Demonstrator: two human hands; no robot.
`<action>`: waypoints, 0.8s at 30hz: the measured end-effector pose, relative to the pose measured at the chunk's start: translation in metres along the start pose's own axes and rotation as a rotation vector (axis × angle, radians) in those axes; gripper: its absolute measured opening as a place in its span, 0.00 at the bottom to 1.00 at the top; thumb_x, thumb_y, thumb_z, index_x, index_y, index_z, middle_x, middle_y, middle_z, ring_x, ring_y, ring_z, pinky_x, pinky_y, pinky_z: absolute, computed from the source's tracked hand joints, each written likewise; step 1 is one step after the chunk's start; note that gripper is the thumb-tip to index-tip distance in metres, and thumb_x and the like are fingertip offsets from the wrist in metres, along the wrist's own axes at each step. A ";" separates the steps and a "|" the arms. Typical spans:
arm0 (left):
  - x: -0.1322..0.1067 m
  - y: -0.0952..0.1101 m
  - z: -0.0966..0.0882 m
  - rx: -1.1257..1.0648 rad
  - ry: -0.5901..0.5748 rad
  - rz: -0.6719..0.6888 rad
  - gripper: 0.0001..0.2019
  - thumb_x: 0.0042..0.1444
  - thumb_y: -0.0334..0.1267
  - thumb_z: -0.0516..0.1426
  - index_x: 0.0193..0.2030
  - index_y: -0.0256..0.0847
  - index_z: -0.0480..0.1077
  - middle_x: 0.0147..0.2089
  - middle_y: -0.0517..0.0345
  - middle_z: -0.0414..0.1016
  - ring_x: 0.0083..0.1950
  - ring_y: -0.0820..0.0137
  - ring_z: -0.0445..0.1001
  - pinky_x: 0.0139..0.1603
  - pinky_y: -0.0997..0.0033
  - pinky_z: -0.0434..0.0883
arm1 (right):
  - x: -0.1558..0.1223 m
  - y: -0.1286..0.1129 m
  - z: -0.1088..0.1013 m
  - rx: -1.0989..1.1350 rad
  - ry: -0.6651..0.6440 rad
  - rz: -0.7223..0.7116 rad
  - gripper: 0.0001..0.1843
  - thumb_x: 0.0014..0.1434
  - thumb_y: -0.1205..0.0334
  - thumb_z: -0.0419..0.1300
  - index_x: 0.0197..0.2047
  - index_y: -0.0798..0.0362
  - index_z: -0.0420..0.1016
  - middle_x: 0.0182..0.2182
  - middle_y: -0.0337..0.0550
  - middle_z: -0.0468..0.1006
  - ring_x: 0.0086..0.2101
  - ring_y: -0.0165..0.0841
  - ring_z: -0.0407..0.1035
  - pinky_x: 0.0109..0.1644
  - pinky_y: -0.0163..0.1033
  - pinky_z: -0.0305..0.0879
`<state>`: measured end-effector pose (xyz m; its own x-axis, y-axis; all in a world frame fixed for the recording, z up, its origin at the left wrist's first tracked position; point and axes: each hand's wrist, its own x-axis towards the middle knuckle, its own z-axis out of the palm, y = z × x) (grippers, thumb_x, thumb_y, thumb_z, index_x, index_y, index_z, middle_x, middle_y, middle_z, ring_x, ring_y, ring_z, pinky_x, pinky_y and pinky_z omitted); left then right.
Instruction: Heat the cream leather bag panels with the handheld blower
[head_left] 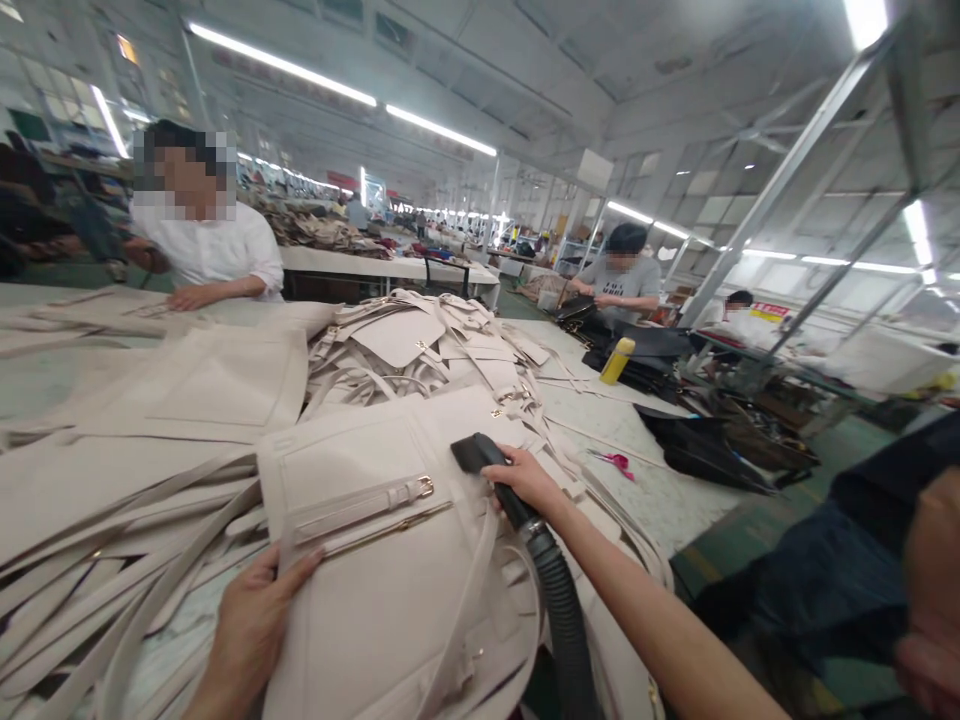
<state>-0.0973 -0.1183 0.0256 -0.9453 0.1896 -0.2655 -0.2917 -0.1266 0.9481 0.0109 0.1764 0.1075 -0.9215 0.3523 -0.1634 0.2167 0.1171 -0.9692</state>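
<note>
A beige bag panel (367, 600) lies in front of me, with a buckled strap (367, 508) and a gold zipper across it. My left hand (259, 610) grips the panel's left edge, its thumb on top near the zipper's end and its other fingers partly hidden. In my right hand (525, 485) is a black vacuum nozzle (471, 453), joined to a ribbed hose (559, 590) that runs down toward me. The nozzle's flat mouth is at the right side of the panel; whether it touches the surface I cannot tell.
Beige bag parts (420, 345) are heaped behind the panel, with loose straps (165, 570) at the left. Pink-handled scissors (619, 463), a yellow bottle (617, 360) and black pieces (697, 450) lie to the right. One person (210, 240) works across the table; another (622, 275) stands farther right.
</note>
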 end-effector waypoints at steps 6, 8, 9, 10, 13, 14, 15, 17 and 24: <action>-0.005 0.007 -0.008 -0.018 0.145 -0.053 0.24 0.33 0.40 0.66 0.42 0.46 0.73 0.34 0.64 0.78 0.30 0.65 0.74 0.27 0.71 0.72 | -0.051 -0.012 -0.012 0.001 0.079 -0.125 0.31 0.49 0.61 0.58 0.58 0.49 0.60 0.18 0.31 0.67 0.16 0.29 0.65 0.17 0.32 0.64; -0.010 0.012 -0.006 0.024 0.169 -0.044 0.23 0.35 0.39 0.65 0.43 0.45 0.73 0.33 0.65 0.78 0.29 0.67 0.73 0.26 0.74 0.71 | -0.085 -0.016 -0.015 -0.027 0.055 -0.108 0.33 0.48 0.64 0.59 0.58 0.49 0.60 0.19 0.32 0.68 0.16 0.29 0.64 0.16 0.31 0.63; -0.013 0.014 -0.004 0.042 0.185 -0.031 0.22 0.36 0.38 0.64 0.43 0.45 0.73 0.32 0.65 0.77 0.29 0.68 0.73 0.26 0.75 0.71 | -0.103 -0.016 -0.015 -0.044 0.051 -0.087 0.34 0.48 0.66 0.58 0.59 0.49 0.59 0.20 0.32 0.69 0.16 0.29 0.64 0.16 0.31 0.63; -0.016 0.017 -0.002 0.057 0.202 -0.014 0.21 0.37 0.37 0.64 0.43 0.45 0.74 0.31 0.66 0.77 0.28 0.69 0.72 0.25 0.77 0.70 | -0.121 -0.014 -0.015 -0.058 0.059 -0.059 0.35 0.48 0.67 0.58 0.61 0.48 0.57 0.22 0.33 0.71 0.16 0.28 0.64 0.16 0.30 0.62; -0.023 0.024 0.005 0.091 0.229 0.034 0.17 0.40 0.36 0.63 0.40 0.42 0.74 0.28 0.67 0.76 0.26 0.72 0.70 0.23 0.81 0.68 | -0.172 -0.003 -0.008 -0.056 0.097 0.048 0.39 0.48 0.69 0.55 0.64 0.45 0.51 0.26 0.34 0.73 0.17 0.26 0.62 0.18 0.30 0.60; -0.024 0.024 0.006 0.100 0.234 0.041 0.16 0.40 0.36 0.63 0.40 0.41 0.75 0.26 0.67 0.75 0.24 0.73 0.69 0.23 0.81 0.68 | -0.187 0.002 -0.004 -0.052 0.092 0.081 0.40 0.48 0.70 0.55 0.64 0.44 0.51 0.27 0.34 0.74 0.17 0.26 0.62 0.18 0.29 0.60; -0.024 0.024 0.007 0.112 0.238 0.044 0.16 0.40 0.36 0.63 0.39 0.41 0.75 0.25 0.67 0.75 0.24 0.74 0.68 0.23 0.80 0.68 | -0.199 0.007 0.000 -0.059 0.070 0.103 0.40 0.47 0.70 0.55 0.64 0.43 0.53 0.28 0.34 0.74 0.19 0.27 0.63 0.20 0.29 0.60; -0.023 0.022 0.006 0.137 0.234 0.047 0.17 0.40 0.37 0.63 0.41 0.42 0.74 0.23 0.68 0.74 0.24 0.73 0.68 0.24 0.79 0.69 | -0.215 0.016 0.008 -0.090 0.001 0.110 0.39 0.43 0.71 0.57 0.61 0.43 0.59 0.32 0.35 0.76 0.25 0.31 0.67 0.26 0.30 0.62; -0.011 0.008 -0.009 0.140 0.201 0.054 0.28 0.30 0.45 0.65 0.44 0.45 0.74 0.33 0.65 0.77 0.32 0.69 0.73 0.27 0.79 0.70 | -0.196 0.045 0.035 -0.080 -0.021 0.183 0.36 0.41 0.71 0.57 0.57 0.48 0.65 0.24 0.32 0.71 0.19 0.26 0.58 0.21 0.28 0.53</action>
<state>-0.0908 -0.1302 0.0341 -0.9731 -0.0129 -0.2300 -0.2301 0.0073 0.9731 0.1897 0.0804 0.0899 -0.8707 0.3548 -0.3406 0.4058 0.1268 -0.9051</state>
